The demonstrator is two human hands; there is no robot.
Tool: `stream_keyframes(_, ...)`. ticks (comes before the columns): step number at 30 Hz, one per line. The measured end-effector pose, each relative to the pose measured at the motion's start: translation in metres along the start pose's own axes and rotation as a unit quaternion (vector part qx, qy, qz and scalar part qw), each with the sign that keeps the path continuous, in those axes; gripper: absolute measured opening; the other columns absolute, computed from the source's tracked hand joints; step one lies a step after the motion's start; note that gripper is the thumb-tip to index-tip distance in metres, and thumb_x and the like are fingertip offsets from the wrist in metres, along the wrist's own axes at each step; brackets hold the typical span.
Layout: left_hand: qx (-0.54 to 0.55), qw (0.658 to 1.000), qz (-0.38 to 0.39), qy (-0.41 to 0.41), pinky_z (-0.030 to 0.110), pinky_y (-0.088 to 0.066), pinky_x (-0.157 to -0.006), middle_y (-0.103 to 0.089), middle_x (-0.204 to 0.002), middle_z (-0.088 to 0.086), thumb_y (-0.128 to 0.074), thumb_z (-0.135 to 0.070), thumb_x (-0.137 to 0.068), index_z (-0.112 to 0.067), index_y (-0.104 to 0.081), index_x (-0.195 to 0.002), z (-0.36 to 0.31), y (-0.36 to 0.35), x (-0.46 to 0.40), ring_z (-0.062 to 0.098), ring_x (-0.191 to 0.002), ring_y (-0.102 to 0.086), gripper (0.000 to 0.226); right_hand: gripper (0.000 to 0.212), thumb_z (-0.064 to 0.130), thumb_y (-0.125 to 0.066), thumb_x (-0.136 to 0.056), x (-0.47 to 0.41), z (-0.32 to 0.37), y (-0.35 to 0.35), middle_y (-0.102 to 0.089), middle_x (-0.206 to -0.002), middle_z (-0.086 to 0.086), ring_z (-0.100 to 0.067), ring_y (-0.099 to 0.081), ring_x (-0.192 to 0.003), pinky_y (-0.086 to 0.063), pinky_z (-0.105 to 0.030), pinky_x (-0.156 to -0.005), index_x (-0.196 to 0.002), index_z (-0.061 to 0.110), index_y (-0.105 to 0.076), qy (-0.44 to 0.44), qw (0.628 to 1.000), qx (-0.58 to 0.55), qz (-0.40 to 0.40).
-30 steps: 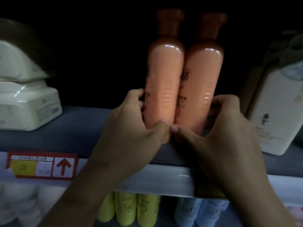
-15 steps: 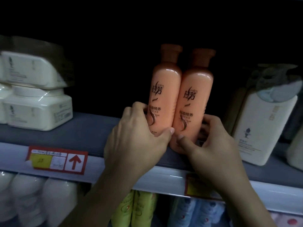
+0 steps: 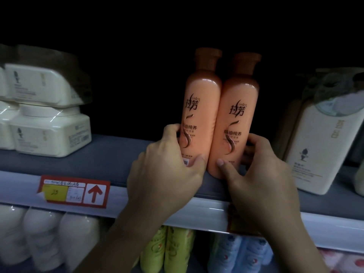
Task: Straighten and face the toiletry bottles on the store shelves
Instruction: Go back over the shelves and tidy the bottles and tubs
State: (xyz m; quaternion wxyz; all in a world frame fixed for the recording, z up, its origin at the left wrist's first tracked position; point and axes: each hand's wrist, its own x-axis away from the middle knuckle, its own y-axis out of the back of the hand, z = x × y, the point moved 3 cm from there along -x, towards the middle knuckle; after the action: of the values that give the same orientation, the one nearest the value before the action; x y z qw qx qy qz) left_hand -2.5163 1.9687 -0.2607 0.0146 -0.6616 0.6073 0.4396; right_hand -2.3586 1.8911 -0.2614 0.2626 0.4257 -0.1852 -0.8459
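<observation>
Our left hand [image 3: 167, 170] grips the left orange bottle [image 3: 201, 107] low down, and our right hand [image 3: 262, 174] grips the right orange bottle [image 3: 236, 119]; both stand upright, touching, labels forward, near the grey shelf's [image 3: 98, 156] front edge.

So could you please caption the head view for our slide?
Left hand and right hand grip two peach bottles, labels forward, on the shelf.
</observation>
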Motion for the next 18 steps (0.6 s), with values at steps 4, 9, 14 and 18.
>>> stream_keyframes(4,0.0,1.0,-0.003,-0.009,0.045,-0.06,-0.085,-0.07,-0.114,-0.018,-0.069,-0.062,-0.082,-0.044,-0.042,-0.138,0.0,0.0,0.001,0.015,-0.104,-0.07,0.064,0.063,0.053,-0.075,-0.081,0.0,0.0,-0.001,-0.07,-0.118,0.012,-0.024,-0.069,-0.109,-0.058,-0.05,-0.086,-0.134,0.042,-0.043,0.005,1.0,0.005,-0.001)
stream_keyframes(9,-0.01,1.0,-0.011,-0.013,0.046,-0.06,-0.085,-0.07,-0.119,-0.015,-0.07,-0.064,-0.083,-0.041,-0.042,-0.141,0.0,-0.001,0.002,0.017,-0.107,-0.07,0.069,0.061,0.052,-0.075,-0.083,-0.001,-0.001,-0.002,-0.071,-0.118,0.011,-0.025,-0.069,-0.109,-0.057,-0.05,-0.087,-0.134,0.041,-0.043,0.008,1.0,0.012,-0.002)
stream_keyframes(14,-0.053,0.997,-0.032,-0.042,0.043,-0.057,-0.082,-0.071,-0.12,-0.012,-0.069,-0.064,-0.082,-0.038,-0.045,-0.14,-0.004,-0.003,0.006,0.022,-0.106,-0.07,0.068,0.049,0.049,-0.072,-0.083,-0.003,0.002,0.0,-0.072,-0.115,0.006,-0.029,-0.068,-0.108,-0.056,-0.047,-0.088,-0.125,0.037,-0.049,0.027,1.0,0.009,0.001)
stream_keyframes(18,-0.049,0.99,-0.092,-0.098,0.042,-0.053,-0.08,-0.062,-0.124,-0.001,-0.07,-0.052,-0.082,-0.024,-0.049,-0.14,-0.01,0.0,0.013,0.026,-0.106,-0.066,0.068,0.046,0.042,-0.063,-0.088,0.007,-0.001,0.006,-0.065,-0.119,-0.001,-0.025,-0.063,-0.104,-0.052,-0.044,-0.085,-0.13,0.023,-0.059,0.074,0.994,0.005,-0.078)
